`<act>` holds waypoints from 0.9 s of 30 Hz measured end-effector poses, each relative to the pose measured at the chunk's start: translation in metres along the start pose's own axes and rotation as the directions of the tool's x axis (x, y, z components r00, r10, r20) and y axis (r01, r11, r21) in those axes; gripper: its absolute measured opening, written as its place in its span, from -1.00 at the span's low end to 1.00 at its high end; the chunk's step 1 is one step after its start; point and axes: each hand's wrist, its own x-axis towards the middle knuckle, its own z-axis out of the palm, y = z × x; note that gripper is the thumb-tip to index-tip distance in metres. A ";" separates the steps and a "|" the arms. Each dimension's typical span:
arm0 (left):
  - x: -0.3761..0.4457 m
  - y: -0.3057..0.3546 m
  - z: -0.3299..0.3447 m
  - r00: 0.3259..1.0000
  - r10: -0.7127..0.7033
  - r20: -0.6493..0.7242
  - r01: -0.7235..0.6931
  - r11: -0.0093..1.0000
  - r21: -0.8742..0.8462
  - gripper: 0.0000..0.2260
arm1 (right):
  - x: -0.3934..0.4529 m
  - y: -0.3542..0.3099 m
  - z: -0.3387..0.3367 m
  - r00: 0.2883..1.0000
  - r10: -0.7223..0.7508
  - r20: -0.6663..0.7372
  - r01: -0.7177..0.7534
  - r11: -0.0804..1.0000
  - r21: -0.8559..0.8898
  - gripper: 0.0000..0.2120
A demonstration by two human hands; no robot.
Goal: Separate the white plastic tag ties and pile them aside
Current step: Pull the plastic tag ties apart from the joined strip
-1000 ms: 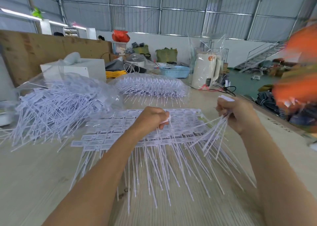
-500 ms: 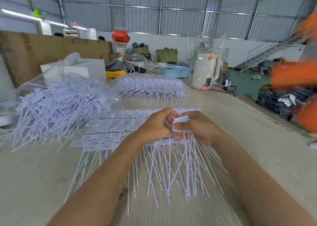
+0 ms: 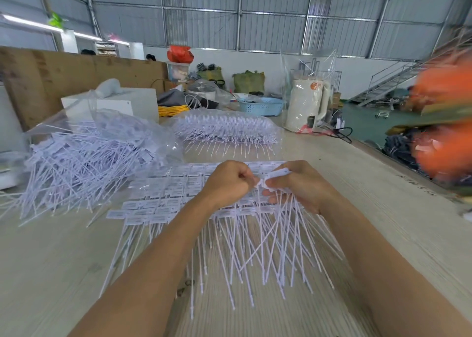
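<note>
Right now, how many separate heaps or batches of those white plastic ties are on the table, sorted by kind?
Loose jumbled heap on clear plastic: 1
Neat bagged bundle at the back: 1
Flat connected sheets under the hands: 1
Bunch held in the right hand, with the left hand pinching at it: 1
Total: 4 batches; single ties are too many to count.

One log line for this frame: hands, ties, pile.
left hand: pinches tie head | right hand: holds tie bundle | joined sheet: on table | loose pile: left
</note>
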 end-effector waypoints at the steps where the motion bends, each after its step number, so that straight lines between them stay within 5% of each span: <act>1: 0.001 0.000 0.000 1.000 0.007 -0.018 -0.007 1.000 0.007 -0.80 | 0.000 0.000 0.000 1.000 0.012 -0.002 -0.012 1.000 -0.011 -0.94; 5: 0.001 0.001 0.000 0.999 0.018 -0.048 -0.018 1.000 0.002 -0.87 | 0.001 0.001 -0.001 0.999 -0.011 -0.037 0.011 1.000 -0.008 -0.93; 12: 0.000 0.002 0.000 1.000 -0.010 -0.016 0.010 1.000 -0.025 -0.80 | -0.003 0.000 0.000 0.987 -0.160 -0.021 0.148 0.948 -0.282 -0.97; 15: 0.000 0.007 -0.004 0.992 -0.123 -0.003 0.121 0.982 -0.147 -0.82 | -0.005 -0.002 0.006 0.975 -0.215 -0.055 0.192 0.942 -0.276 -0.93; 19: 0.002 0.009 -0.013 0.944 -0.304 0.128 0.330 0.881 -0.340 -0.79 | -0.005 -0.005 0.013 0.925 -0.377 -0.044 0.307 0.812 -0.496 -0.86; 23: 0.002 0.005 -0.017 0.929 -0.281 0.242 0.360 0.841 -0.404 -0.79 | 0.000 -0.005 0.005 0.897 -0.426 -0.115 0.293 0.769 -0.569 -0.82; 25: 0.001 0.004 -0.019 0.941 -0.225 0.253 0.316 0.851 -0.420 -0.79 | 0.003 -0.005 -0.019 0.884 -0.362 -0.295 0.211 0.873 -0.441 -0.85; 27: 0.001 0.002 -0.020 0.967 -0.201 0.157 0.247 0.894 -0.374 -0.80 | 0.001 -0.006 -0.041 0.895 -0.171 -0.412 0.191 0.982 0.007 -0.88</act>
